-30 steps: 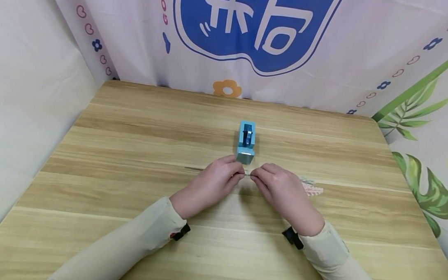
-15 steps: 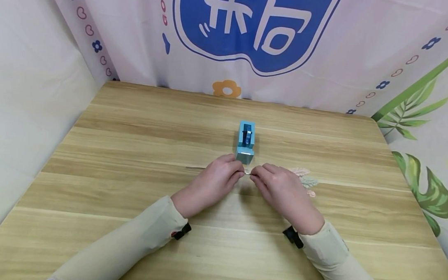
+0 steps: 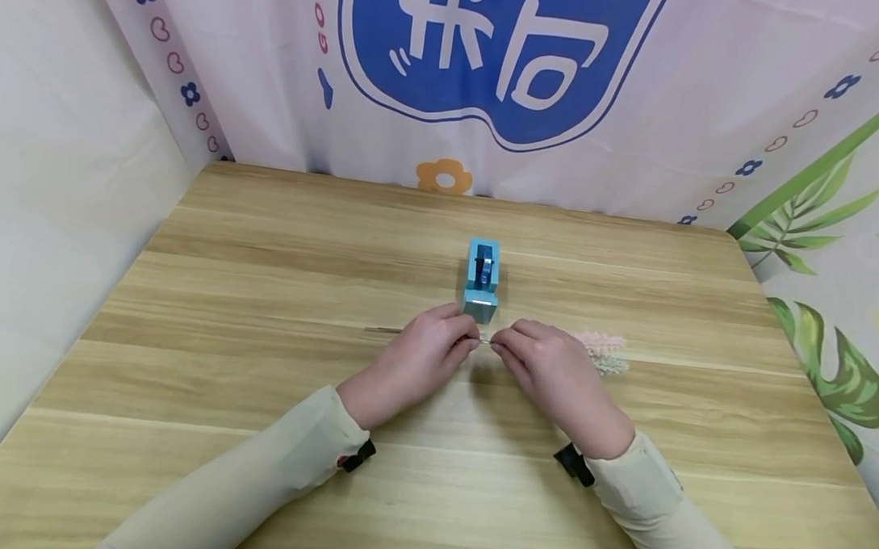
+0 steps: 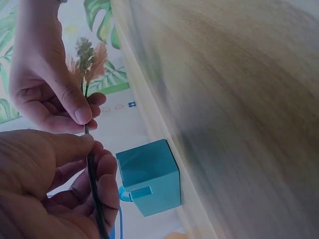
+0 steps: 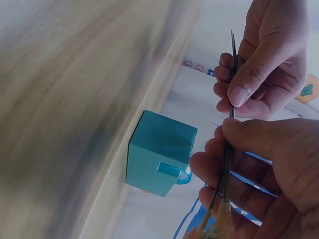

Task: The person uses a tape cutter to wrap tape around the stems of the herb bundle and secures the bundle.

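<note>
Both hands pinch one bundle of thin dark artificial flower stems (image 3: 383, 331) between thumb and fingers, held level above the table. My left hand (image 3: 416, 362) grips it on the left, with the long stem ends sticking out behind that hand. Close beside it, my right hand (image 3: 555, 379) pinches nearer the flower heads (image 3: 605, 353). These are feathery, pale pink and grey-green, and in the left wrist view the flower heads (image 4: 89, 59) rise past the right fingers. Between the fingertips a short pale stretch of the bundle shows. A blue tape dispenser (image 3: 481, 295) stands just beyond the hands.
The wooden table (image 3: 266, 252) spreads around both hands. A white printed curtain (image 3: 272, 83) hangs at its back edge, and a leaf-patterned cloth (image 3: 838, 321) borders the right side. The tape dispenser sits very near the fingertips.
The flower heads have turned about the stems' axis, so pink now lies above green, where green was above pink before. Both hands stay almost in place.
</note>
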A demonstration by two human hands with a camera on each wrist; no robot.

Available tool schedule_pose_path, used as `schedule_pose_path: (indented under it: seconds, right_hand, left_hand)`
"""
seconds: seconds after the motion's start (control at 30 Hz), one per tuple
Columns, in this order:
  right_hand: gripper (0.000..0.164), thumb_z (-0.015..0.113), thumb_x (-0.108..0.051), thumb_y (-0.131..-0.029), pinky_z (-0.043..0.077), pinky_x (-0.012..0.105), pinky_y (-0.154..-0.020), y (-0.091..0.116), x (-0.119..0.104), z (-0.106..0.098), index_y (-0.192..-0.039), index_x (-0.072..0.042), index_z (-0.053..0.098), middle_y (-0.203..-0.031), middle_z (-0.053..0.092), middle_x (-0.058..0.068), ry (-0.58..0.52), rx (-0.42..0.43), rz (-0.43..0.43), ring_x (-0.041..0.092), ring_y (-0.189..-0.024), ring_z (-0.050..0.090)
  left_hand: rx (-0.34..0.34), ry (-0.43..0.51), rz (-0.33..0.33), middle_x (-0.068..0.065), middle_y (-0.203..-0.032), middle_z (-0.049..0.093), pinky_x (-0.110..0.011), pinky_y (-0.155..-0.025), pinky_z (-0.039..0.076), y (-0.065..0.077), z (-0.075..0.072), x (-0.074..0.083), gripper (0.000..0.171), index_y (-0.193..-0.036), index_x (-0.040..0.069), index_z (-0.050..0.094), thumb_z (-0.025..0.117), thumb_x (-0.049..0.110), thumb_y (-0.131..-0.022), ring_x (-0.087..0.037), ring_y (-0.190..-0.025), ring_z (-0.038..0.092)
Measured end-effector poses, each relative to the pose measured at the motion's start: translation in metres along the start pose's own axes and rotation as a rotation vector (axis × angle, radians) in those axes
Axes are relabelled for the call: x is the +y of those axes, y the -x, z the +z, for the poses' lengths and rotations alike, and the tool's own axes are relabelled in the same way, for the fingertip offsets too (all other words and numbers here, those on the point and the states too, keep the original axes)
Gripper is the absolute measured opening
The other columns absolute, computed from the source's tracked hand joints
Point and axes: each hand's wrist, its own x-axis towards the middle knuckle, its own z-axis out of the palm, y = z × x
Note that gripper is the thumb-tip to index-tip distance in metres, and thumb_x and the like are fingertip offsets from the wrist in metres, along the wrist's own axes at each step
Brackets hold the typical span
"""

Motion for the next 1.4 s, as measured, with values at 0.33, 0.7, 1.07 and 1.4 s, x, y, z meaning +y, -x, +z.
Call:
schedule_pose_path:
  seconds: [0.33,0.7,1.07,1.4]
  right_hand:
    - [0.004,0.074,-0.015,-0.098,0.061,0.039,-0.085,0.0,0.0016,0.0046,-0.099,-0.014,0.078,-0.09,0.076,-0.003,0.02,0.01,-0.016,0.016,-0.084,0.074]
    - [0.008,0.069,-0.014,-0.102,0.06,0.033,-0.069,-0.0034,-0.002,0.0047,-0.103,-0.01,0.075,-0.09,0.074,-0.001,-0.011,-0.044,0.056,0.013,-0.079,0.069]
    - [0.007,0.073,-0.016,-0.099,0.061,0.033,-0.072,-0.0054,-0.0017,0.0047,-0.101,-0.012,0.078,-0.092,0.076,-0.002,-0.028,-0.05,0.088,0.013,-0.082,0.072]
    - [0.005,0.072,-0.016,-0.1,0.058,0.031,-0.067,-0.005,0.0013,0.0078,-0.101,-0.013,0.076,-0.088,0.073,-0.001,-0.032,-0.053,0.088,0.011,-0.074,0.066]
  left_hand:
    - [-0.037,-0.012,-0.024,-0.004,-0.089,0.066,-0.025,-0.072,0.05,-0.002,0.0022,-0.0018,0.013,-0.102,0.003,0.079,0.067,0.01,-0.102,-0.014,-0.078,0.055]
    - [-0.016,0.015,-0.045,-0.002,-0.091,0.065,-0.025,-0.073,0.051,-0.0041,0.0022,-0.0034,0.009,-0.099,0.006,0.077,0.069,0.009,-0.101,-0.014,-0.08,0.055]
    - [-0.025,-0.037,-0.074,-0.004,-0.093,0.069,-0.027,-0.075,0.054,-0.0042,0.0015,-0.0027,0.011,-0.103,0.006,0.079,0.069,0.012,-0.102,-0.014,-0.082,0.058]
    - [-0.026,-0.049,-0.041,-0.005,-0.088,0.069,-0.03,-0.074,0.052,-0.0056,0.0022,-0.0056,0.014,-0.102,0.005,0.078,0.066,0.012,-0.104,-0.016,-0.079,0.057]
